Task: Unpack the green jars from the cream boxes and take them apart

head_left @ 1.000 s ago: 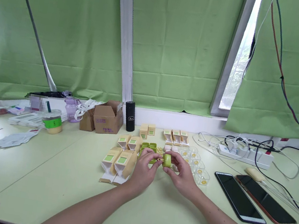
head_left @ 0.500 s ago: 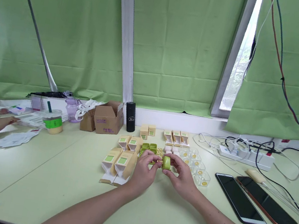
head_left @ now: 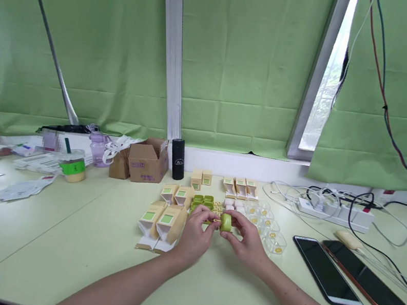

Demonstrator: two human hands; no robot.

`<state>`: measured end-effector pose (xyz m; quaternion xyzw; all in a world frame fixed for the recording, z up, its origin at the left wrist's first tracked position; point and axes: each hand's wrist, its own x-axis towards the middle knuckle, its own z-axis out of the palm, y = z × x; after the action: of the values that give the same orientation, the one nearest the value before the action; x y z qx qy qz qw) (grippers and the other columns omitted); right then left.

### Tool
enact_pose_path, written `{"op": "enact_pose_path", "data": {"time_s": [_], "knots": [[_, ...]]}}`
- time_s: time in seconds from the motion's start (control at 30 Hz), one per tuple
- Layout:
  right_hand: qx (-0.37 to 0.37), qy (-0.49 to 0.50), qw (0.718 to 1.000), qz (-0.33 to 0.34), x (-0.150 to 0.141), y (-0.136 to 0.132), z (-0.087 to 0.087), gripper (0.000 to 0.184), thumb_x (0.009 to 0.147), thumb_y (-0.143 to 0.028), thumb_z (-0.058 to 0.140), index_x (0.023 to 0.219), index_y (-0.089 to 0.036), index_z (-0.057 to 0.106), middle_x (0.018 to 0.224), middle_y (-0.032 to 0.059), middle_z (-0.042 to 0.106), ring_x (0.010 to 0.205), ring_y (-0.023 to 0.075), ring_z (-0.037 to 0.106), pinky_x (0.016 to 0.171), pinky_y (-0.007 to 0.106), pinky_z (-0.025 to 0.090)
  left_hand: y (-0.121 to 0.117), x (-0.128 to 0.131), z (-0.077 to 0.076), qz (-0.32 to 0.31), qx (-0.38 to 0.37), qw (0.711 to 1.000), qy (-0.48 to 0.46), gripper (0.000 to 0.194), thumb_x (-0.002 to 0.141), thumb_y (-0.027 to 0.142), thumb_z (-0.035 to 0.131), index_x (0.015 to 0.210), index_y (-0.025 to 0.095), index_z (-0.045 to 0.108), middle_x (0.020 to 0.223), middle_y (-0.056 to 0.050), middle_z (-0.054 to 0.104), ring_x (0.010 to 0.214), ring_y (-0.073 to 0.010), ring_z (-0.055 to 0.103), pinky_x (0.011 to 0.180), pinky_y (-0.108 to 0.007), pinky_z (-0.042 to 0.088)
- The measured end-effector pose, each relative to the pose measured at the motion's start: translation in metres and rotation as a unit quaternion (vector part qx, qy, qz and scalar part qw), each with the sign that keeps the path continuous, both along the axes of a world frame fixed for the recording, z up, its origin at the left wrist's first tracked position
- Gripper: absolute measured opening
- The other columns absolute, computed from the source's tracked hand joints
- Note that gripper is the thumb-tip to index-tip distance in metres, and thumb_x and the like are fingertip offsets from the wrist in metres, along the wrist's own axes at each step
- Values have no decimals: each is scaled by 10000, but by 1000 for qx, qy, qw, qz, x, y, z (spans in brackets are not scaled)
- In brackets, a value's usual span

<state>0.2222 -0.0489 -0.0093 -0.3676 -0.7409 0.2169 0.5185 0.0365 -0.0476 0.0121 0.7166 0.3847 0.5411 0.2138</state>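
Note:
A small rounded green case (head_left: 226, 222) is pinched in the fingers of my right hand (head_left: 246, 237), a little above the table. My left hand (head_left: 197, 232) is closed at its left side, fingertips on a thin, pale orange piece (head_left: 217, 221) that points into the case; its kind is too small to tell. Just behind my hands lie green square cases (head_left: 203, 199), small yellowish parts (head_left: 218, 207) and white-pink pieces (head_left: 233, 205). Clear plastic containers (head_left: 264, 220) with yellow marks stand beside my right hand. Opened cardboard boxes (head_left: 164, 219) stand left of my left hand.
Two phones (head_left: 327, 272) lie at the right, near a power strip (head_left: 333, 214) with tangled cables. A black tumbler (head_left: 178, 159) and a brown carton (head_left: 147, 161) stand at the back. A drink cup (head_left: 73, 167) and white packets (head_left: 21, 188) are at the left.
The other person's hand and sleeve at the far left have gone from view, uncovering a flat clear-looking sheet. My hands and the green case have barely moved.

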Motion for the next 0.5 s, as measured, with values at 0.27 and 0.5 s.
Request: {"op": "enact_pose_path", "data": {"time_s": [0.27,0.5], "knots": [[-4,-1,1000,2,0,-2,3,428,887,-286,696,1304,-273,599,1195,77,685,979,236,653,889,408,567,1,0,-1,1,-3,1000,-5,92,909,205,651,843,191,712,929,-35,601,867,-180,634,804,-332,513],[-48,59,996,56,-2,-3,8,428,922,-311,673,1340,-296,580,1114,60,673,919,208,645,845,382,579,0,2,-1,14,5,1000,-3,71,902,225,684,929,200,745,966,-51,623,911,-196,647,845,-358,537]]}}
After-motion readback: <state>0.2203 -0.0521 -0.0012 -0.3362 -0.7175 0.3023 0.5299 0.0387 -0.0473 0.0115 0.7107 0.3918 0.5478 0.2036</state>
